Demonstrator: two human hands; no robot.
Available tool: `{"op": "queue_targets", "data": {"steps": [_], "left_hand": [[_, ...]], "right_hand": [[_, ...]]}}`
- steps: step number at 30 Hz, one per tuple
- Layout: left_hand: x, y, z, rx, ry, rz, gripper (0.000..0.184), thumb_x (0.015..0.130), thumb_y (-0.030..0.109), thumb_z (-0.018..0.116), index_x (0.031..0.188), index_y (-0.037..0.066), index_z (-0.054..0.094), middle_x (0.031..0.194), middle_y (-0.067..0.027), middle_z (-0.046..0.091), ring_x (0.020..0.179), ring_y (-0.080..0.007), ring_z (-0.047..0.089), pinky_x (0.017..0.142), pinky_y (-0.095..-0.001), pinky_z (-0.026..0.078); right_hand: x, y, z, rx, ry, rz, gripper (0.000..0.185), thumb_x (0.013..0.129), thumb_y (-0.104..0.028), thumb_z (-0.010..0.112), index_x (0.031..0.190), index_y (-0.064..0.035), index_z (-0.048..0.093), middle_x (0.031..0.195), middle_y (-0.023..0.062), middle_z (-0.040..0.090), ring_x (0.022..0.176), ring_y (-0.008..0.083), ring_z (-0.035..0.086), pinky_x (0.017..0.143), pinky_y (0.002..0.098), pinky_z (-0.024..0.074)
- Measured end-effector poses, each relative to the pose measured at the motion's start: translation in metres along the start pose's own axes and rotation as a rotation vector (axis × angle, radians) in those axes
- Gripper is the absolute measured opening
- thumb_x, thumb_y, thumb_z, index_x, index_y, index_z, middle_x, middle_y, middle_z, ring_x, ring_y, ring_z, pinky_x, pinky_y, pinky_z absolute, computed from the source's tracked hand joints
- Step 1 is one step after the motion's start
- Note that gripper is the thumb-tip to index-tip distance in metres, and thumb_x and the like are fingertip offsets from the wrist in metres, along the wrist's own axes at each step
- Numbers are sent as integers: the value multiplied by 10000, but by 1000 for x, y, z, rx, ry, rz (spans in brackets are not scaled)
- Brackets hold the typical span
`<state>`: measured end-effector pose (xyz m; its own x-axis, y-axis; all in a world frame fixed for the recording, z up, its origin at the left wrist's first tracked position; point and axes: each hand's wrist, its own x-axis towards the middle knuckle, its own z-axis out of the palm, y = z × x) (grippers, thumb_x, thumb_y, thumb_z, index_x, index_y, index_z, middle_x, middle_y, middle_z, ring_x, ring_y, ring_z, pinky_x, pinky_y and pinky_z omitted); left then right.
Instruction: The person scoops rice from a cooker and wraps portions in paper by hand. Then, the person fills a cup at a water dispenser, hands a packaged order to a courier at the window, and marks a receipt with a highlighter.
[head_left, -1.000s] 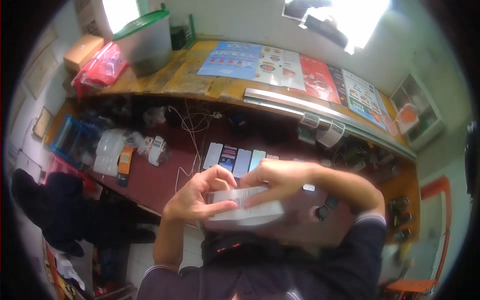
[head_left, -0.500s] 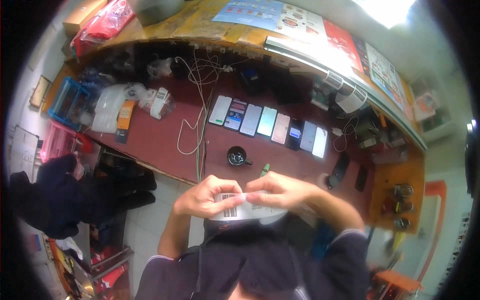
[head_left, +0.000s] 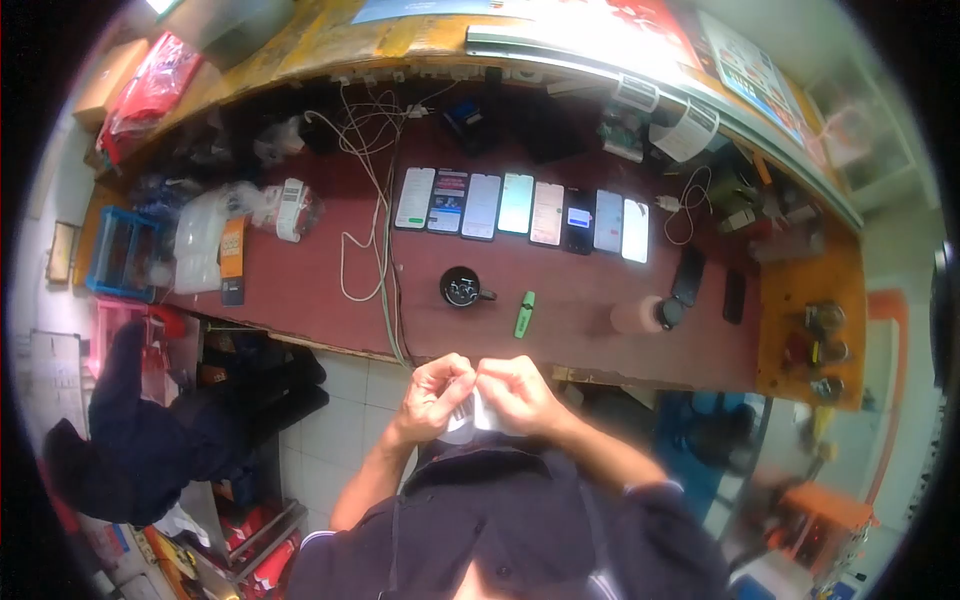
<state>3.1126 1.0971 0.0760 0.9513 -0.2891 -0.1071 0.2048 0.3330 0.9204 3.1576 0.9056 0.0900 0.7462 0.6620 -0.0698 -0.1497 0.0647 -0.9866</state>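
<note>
Both my hands meet just in front of the desk's near edge, at my chest. My left hand [head_left: 434, 398] is closed in a pinch on a white printed paper slip [head_left: 458, 422], with dark print showing under the fingers. Curled beside it, my right hand [head_left: 518, 396] grips the slip's white right part [head_left: 484, 414]. Whether the paper is folded or torn between them I cannot tell. Beyond the hands, a green highlighter [head_left: 524, 315] lies on the red-brown desktop [head_left: 570, 345], with a dark mug [head_left: 461, 288] to its left.
A row of several lit phones, among them a mint-screened one [head_left: 516, 204], lies across the desk. White cables [head_left: 375, 240] run down left of the mug. A pinkish bottle [head_left: 636, 316] lies at right near two dark phones. At far left a person in dark clothes [head_left: 150, 430] is bent over.
The paper slip was stretched out wide between my hands; now it is bunched small and the hands are closer together. My view has shifted, uncovering the whole highlighter and the bottle.
</note>
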Motion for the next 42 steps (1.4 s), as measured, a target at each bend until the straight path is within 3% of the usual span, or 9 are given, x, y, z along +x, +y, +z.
{"op": "queue_targets", "data": {"steps": [5,11,16,18,24,31,34,38,42], "left_hand": [[5,-1,-4,0,32,-78,108,1044,103,580,953,51,605,836,53,589,772,-19,516,681,-213,436],[3,19,-34,417,-272,-362,215,1017,158,622,873,5,666,707,22,630,678,-45,546,627,-253,458],[-6,8,-45,303,-51,-130,175,1017,180,628,944,26,670,795,-4,659,686,-57,576,629,-252,484],[-35,24,-103,-103,234,-36,198,1031,250,612,1039,61,667,853,-15,675,710,-81,613,633,-279,527],[22,30,17,723,20,175,656,798,239,859,1339,-8,582,1159,-161,712,936,-131,694,780,-290,576],[5,0,24,810,126,-92,179,857,111,813,833,38,651,752,-22,703,629,-48,621,558,-243,488],[-15,-7,10,651,69,-15,197,870,101,798,817,49,615,725,17,648,637,-38,595,552,-229,467],[-37,-14,2,613,201,33,225,854,80,793,792,48,579,666,23,606,606,-33,562,526,-229,440],[-59,-34,-10,417,332,-1,208,861,57,779,833,66,573,728,50,589,628,-18,514,547,-220,424]], "right_hand": [[8,2,-12,252,-33,183,269,1025,-228,625,827,-48,633,713,-66,558,650,23,470,567,239,399],[4,-26,-68,-485,-500,294,316,1000,-304,665,844,-30,693,662,-19,589,632,68,504,581,302,421],[-11,-29,-79,-488,-344,79,277,982,-265,684,858,-22,727,697,2,642,668,66,531,601,296,433],[-47,-21,-116,-179,63,199,261,988,-197,648,838,5,719,718,-3,657,690,64,550,602,264,440],[22,-1,-42,37,562,-27,279,1054,-239,579,973,0,698,777,-1,654,678,64,565,583,266,455],[62,53,-98,-41,856,8,402,1075,-334,508,940,8,669,764,50,698,671,143,615,630,321,491],[99,162,-194,-930,1138,10,501,970,-334,600,1350,-15,527,1243,270,638,1128,404,620,912,475,496],[101,209,-248,-1342,1016,209,714,923,-510,598,1497,-109,458,1571,297,320,1444,524,283,1098,685,284],[111,215,-252,-1374,858,463,710,915,-602,543,1510,-222,481,1639,238,239,1487,512,212,1165,665,220]]}}
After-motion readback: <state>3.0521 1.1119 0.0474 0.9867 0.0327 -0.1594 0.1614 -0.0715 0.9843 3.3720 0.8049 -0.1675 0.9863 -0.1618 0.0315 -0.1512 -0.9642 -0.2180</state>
